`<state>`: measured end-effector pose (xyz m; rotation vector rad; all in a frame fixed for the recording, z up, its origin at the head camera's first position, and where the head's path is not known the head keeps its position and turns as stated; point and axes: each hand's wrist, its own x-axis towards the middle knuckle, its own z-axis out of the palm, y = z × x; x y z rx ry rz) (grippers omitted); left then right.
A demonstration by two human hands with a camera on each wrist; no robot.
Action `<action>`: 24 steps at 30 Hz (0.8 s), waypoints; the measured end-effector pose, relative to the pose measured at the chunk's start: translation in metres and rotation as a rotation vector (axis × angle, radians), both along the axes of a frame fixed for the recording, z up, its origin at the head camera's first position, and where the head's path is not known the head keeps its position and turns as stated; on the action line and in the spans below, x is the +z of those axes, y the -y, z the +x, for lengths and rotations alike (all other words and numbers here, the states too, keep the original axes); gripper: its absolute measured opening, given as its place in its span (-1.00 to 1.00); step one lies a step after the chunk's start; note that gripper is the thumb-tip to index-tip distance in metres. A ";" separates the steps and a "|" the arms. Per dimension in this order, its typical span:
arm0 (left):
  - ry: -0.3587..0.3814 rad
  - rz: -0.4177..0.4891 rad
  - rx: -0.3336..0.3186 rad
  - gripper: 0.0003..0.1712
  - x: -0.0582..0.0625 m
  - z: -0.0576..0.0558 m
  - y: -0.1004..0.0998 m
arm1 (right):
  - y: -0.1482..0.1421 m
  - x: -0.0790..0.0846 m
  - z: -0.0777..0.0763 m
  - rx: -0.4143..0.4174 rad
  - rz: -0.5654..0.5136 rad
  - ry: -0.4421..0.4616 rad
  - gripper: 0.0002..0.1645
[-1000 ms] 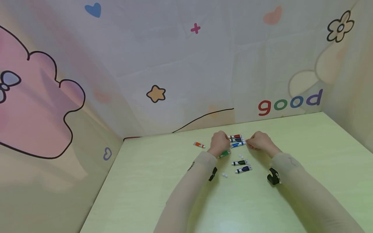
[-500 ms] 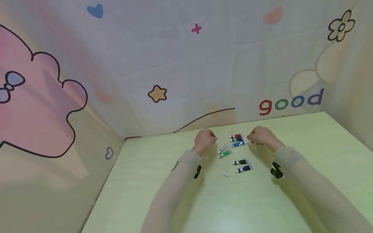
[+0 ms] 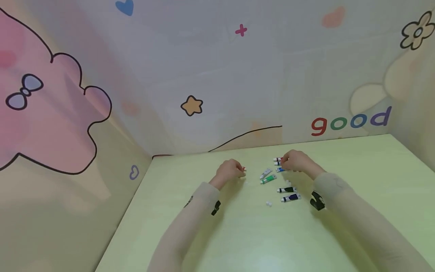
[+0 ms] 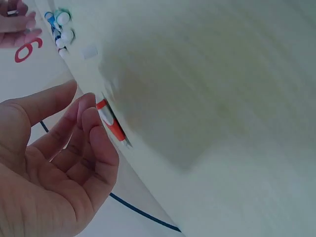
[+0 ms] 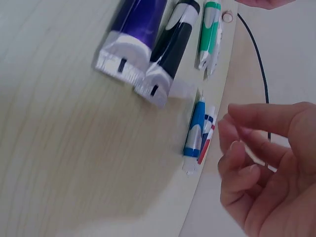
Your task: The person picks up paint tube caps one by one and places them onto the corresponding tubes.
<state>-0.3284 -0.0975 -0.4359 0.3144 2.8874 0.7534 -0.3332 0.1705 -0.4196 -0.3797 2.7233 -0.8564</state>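
Note:
My left hand point(image 3: 227, 173) hovers at a small orange paint tube point(image 4: 112, 121) lying on the table, its fingers loosely bent. In the left wrist view, thumb and index tip are near each other with no tube between them. My right hand point(image 3: 297, 161) is over the right ends of a red tube point(image 3: 277, 159), a dark blue tube point(image 3: 277, 164) and a blue tube point(image 5: 196, 128). Its fingers bend loosely and hold nothing visible. Between the hands lie a white tube point(image 3: 266, 173) and a green tube point(image 3: 268, 179).
Nearer me lie a black tube point(image 3: 287, 190) and a purple tube point(image 3: 291, 197). Small white pieces point(image 3: 269, 203) rest on the pale green table point(image 3: 238, 234). A printed cloth point(image 3: 217, 75) stands behind the table's back edge.
My left hand has moved left from the row of tubes to the orange tube, uncovering the white and green ones. The right hand has shifted over the row's right ends. The view has turned slightly.

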 end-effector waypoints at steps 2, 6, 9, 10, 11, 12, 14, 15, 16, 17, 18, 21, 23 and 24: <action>0.045 0.050 -0.024 -0.84 -0.002 0.005 -0.001 | 0.005 -0.002 0.000 0.053 -0.020 -0.036 -0.73; 0.111 0.091 -0.075 -0.82 -0.004 0.011 -0.003 | 0.015 -0.005 -0.002 0.150 -0.061 -0.085 -0.75; 0.108 0.030 -0.103 -0.77 -0.005 0.013 -0.005 | 0.022 -0.006 -0.003 0.191 -0.059 -0.113 -0.74; 0.106 0.010 -0.109 -0.76 -0.004 0.014 -0.005 | 0.024 -0.007 -0.004 0.199 -0.050 -0.122 -0.73; 0.104 -0.005 -0.113 -0.75 -0.003 0.014 -0.006 | 0.026 -0.007 -0.005 0.204 -0.043 -0.126 -0.72; 0.102 -0.022 -0.120 -0.74 -0.003 0.015 -0.006 | 0.029 -0.008 -0.006 0.210 -0.037 -0.128 -0.72; 0.103 -0.044 -0.125 -0.73 -0.004 0.016 -0.007 | 0.033 -0.010 -0.007 0.220 -0.022 -0.123 -0.71; 0.098 -0.054 -0.127 -0.74 -0.004 0.017 -0.007 | 0.035 -0.011 -0.008 0.218 -0.017 -0.113 -0.70; 0.094 -0.061 -0.128 -0.75 -0.005 0.018 -0.007 | 0.036 -0.012 -0.009 0.216 -0.014 -0.101 -0.69; 0.085 -0.073 -0.131 -0.76 -0.006 0.018 -0.007 | 0.038 -0.013 -0.009 0.215 -0.011 -0.094 -0.69; 0.075 -0.084 -0.136 -0.77 -0.006 0.019 -0.007 | 0.039 -0.014 -0.010 0.215 -0.008 -0.090 -0.68; 0.045 -0.105 -0.152 -0.80 -0.008 0.019 -0.008 | 0.042 -0.015 -0.012 0.211 0.014 -0.091 -0.65; 0.033 -0.109 -0.162 -0.82 -0.009 0.018 -0.009 | 0.044 -0.015 -0.013 0.209 0.034 -0.096 -0.63; 0.031 -0.107 -0.167 -0.83 -0.010 0.018 -0.009 | 0.045 -0.015 -0.014 0.209 0.045 -0.097 -0.61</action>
